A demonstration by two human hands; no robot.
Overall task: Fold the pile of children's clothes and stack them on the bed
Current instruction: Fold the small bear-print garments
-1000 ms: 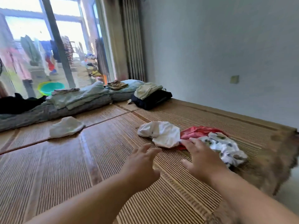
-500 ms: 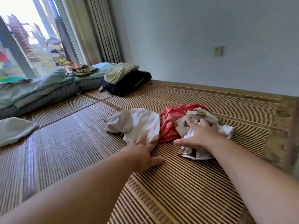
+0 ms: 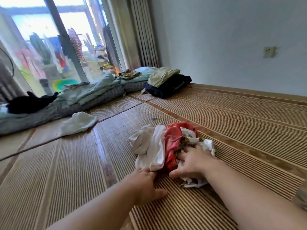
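While nothing is folded yet, both hands are on the pile of clothes [image 3: 171, 146], bunched on the bed mat [image 3: 74, 171] just past centre, toward one o'clock. Left hand [image 3: 146, 185] pinches the near hem of the white garment [image 3: 149, 146], thumb splayed on the mat. Right hand [image 3: 192, 161] is spread, fingers dug into the patterned white piece [image 3: 206, 145] beside the red garment [image 3: 174, 141]. Looks like the gathering step; next, I'd say, pull one piece free and lay it flat. A loose white item [image 3: 78, 121] lies off at ten o'clock
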